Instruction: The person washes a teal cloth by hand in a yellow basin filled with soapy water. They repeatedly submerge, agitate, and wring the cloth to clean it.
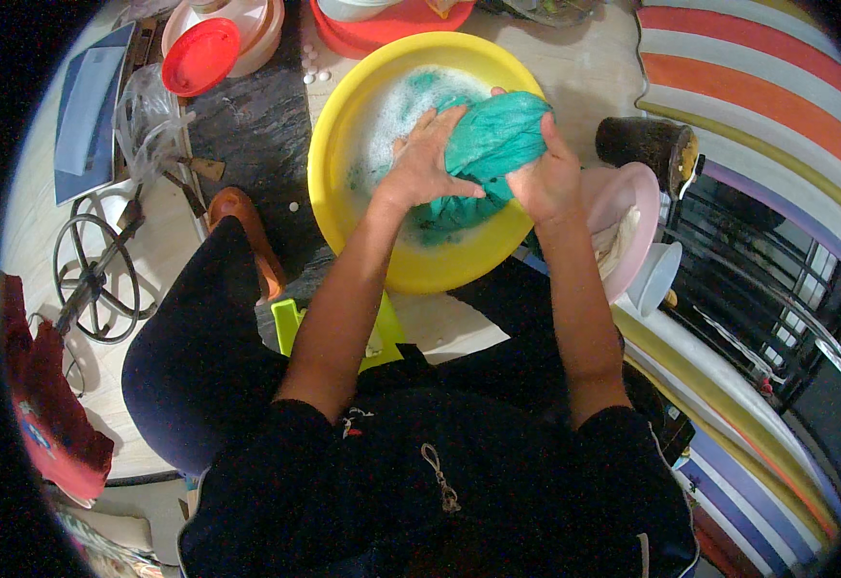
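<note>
The right hand [547,188] is gripping a bunched, wet, turquoise-green cloth [493,135], its thumb pressing on the cloth's right end and a fingertip showing at the far edge. The left hand [425,164] is spreading its fingers and thumb open around the cloth's left side; whether the fingertips are pressing in is hard to make out. The cloth is hanging within the right half of a round yellow plastic basin [328,183], its lower folds meeting white, foamy water [382,120]. Just right of the basin, a pale pink plastic bowl [644,217] is holding a cream cloth [617,246].
</note>
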